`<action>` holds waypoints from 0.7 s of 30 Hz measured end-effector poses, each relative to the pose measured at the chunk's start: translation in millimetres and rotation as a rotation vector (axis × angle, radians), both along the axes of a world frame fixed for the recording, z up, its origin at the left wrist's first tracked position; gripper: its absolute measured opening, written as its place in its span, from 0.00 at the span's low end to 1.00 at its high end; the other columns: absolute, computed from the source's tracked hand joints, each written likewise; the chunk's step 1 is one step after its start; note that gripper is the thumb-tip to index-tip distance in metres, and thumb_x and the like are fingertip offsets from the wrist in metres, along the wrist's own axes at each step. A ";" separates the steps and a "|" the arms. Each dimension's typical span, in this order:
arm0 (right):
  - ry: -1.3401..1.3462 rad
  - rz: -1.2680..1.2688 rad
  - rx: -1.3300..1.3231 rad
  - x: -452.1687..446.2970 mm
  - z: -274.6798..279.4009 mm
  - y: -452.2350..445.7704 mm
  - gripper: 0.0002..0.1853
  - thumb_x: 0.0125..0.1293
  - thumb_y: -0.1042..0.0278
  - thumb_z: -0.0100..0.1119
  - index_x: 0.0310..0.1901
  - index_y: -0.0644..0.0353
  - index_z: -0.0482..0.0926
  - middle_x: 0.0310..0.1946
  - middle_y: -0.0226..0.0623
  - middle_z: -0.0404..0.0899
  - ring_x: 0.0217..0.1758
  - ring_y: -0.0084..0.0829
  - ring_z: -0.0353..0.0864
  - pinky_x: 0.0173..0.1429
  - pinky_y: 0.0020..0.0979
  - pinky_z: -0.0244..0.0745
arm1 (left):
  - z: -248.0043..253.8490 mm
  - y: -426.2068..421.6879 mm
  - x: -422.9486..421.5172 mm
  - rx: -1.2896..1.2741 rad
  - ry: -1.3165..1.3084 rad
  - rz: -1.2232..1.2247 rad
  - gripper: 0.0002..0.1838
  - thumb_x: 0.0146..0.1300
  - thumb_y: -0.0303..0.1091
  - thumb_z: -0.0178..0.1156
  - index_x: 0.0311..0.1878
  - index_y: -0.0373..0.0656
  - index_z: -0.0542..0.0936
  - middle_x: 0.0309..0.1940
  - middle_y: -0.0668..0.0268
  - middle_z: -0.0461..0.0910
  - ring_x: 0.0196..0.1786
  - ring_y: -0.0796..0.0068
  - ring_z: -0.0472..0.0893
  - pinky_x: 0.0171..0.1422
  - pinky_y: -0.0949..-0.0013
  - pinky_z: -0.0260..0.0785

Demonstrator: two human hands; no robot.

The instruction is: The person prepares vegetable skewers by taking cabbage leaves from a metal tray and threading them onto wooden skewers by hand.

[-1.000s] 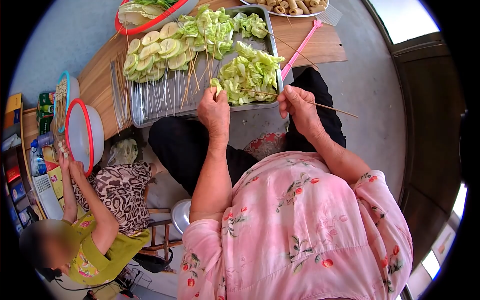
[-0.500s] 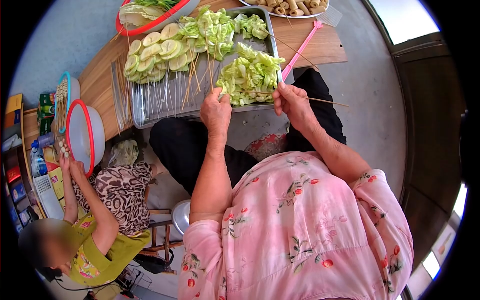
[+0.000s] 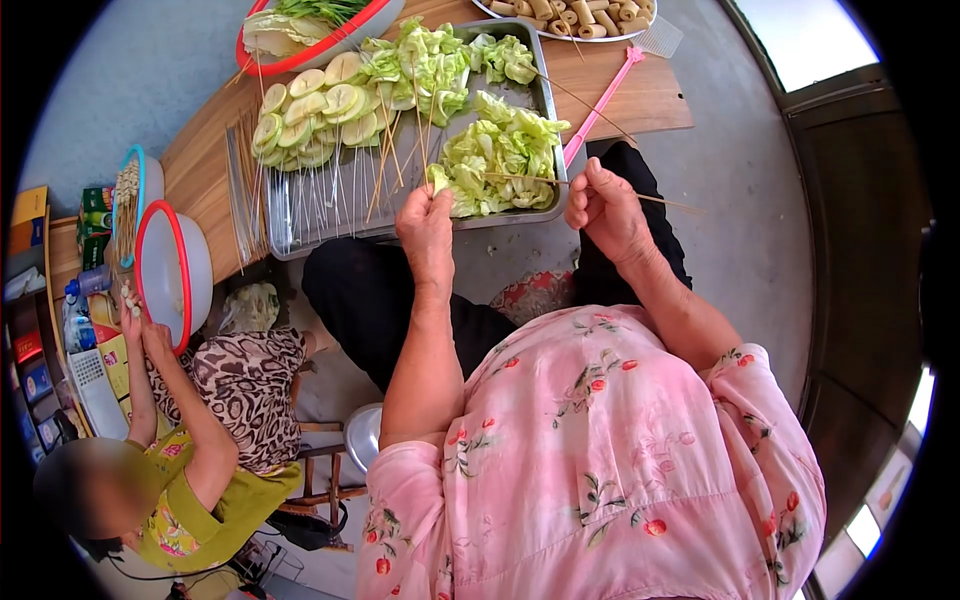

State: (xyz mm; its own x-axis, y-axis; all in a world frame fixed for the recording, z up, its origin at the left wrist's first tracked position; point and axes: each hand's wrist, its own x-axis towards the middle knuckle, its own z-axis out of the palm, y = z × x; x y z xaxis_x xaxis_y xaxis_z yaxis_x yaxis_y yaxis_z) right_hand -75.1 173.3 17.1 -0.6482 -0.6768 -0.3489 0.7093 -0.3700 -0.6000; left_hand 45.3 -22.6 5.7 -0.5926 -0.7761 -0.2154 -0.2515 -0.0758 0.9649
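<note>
My left hand [image 3: 426, 235] is closed at the near edge of a pile of lettuce [image 3: 505, 150], pinching a pale green lettuce leaf [image 3: 438, 179]. A thin bamboo skewer [image 3: 530, 179] runs sideways from the lettuce to my right hand [image 3: 612, 212], whose curled fingers are closed on it; its far end sticks out to the right. Both hands are at the front edge of a metal tray [image 3: 345, 215]. Upright skewers [image 3: 423, 130] rise from behind my left hand. Skewered slices of a pale green vegetable [image 3: 310, 110] fill the tray's left part.
A pink-handled tool [image 3: 603, 105] lies right of the tray. Behind stand a plate of short brown rolls [image 3: 585, 38] and a red-rimmed basin [image 3: 335, 42] of greens. At left, another person's hands [image 3: 145, 335] work beside a red-rimmed bucket [image 3: 205, 270]. Loose skewers [image 3: 245, 195] lie left of the tray.
My right hand has shifted a little to the right, farther from the lettuce, still with the skewer. My left hand has moved slightly left with the leaf.
</note>
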 end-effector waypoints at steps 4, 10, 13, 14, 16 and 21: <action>0.199 0.016 0.062 -4.2 14.0 4.0 0.20 0.68 0.52 0.49 0.28 0.61 0.76 0.17 0.30 0.73 0.17 0.24 0.71 0.25 0.25 0.68 | 5.4 1.1 -1.2 0.099 0.007 -0.025 0.11 0.59 0.32 0.58 0.41 0.35 0.79 0.29 0.72 0.77 0.26 0.86 0.72 0.29 0.78 0.67; 0.476 0.149 0.248 7.8 36.0 1.9 0.18 0.66 0.56 0.53 0.28 0.63 0.79 0.18 0.31 0.75 0.20 0.21 0.73 0.26 0.22 0.70 | 4.6 1.2 -2.4 0.499 0.143 -0.023 0.13 0.62 0.35 0.55 0.43 0.34 0.75 0.31 0.63 0.79 0.28 0.76 0.78 0.32 0.71 0.75; 0.647 0.235 0.321 13.8 42.1 1.0 0.19 0.66 0.56 0.53 0.26 0.65 0.78 0.19 0.30 0.73 0.22 0.20 0.72 0.27 0.22 0.69 | 9.5 3.2 -2.3 0.679 0.228 -0.030 0.15 0.64 0.37 0.53 0.47 0.35 0.73 0.36 0.58 0.80 0.35 0.68 0.81 0.36 0.67 0.77; 0.647 0.235 0.322 14.4 43.3 1.2 0.19 0.66 0.56 0.53 0.26 0.65 0.78 0.19 0.30 0.73 0.22 0.20 0.72 0.27 0.22 0.69 | 10.1 4.3 -2.8 0.737 0.259 -0.029 0.15 0.65 0.38 0.53 0.47 0.35 0.72 0.38 0.58 0.80 0.38 0.66 0.81 0.38 0.66 0.77; 0.705 0.284 0.344 15.0 44.8 1.4 0.19 0.66 0.56 0.53 0.26 0.65 0.78 0.19 0.30 0.73 0.22 0.20 0.72 0.27 0.22 0.69 | 9.0 4.8 -4.6 0.773 0.272 -0.028 0.15 0.64 0.39 0.53 0.46 0.36 0.73 0.38 0.59 0.80 0.38 0.66 0.81 0.39 0.65 0.77; 0.754 0.300 0.327 17.3 42.9 0.6 0.18 0.65 0.57 0.55 0.27 0.66 0.79 0.17 0.30 0.73 0.20 0.18 0.71 0.25 0.21 0.68 | -1.0 4.1 -3.5 0.793 0.286 -0.090 0.12 0.63 0.37 0.54 0.44 0.39 0.73 0.37 0.60 0.79 0.36 0.67 0.81 0.38 0.64 0.77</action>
State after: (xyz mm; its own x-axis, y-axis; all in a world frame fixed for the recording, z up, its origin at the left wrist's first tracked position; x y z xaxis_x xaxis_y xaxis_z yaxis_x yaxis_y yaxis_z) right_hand -57.8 173.9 60.1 -0.5948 -0.7970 -0.1050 0.1201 0.0410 -0.9919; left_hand 41.8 -18.5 4.7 -0.7598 -0.4054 -0.5084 -0.0435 -0.7484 0.6618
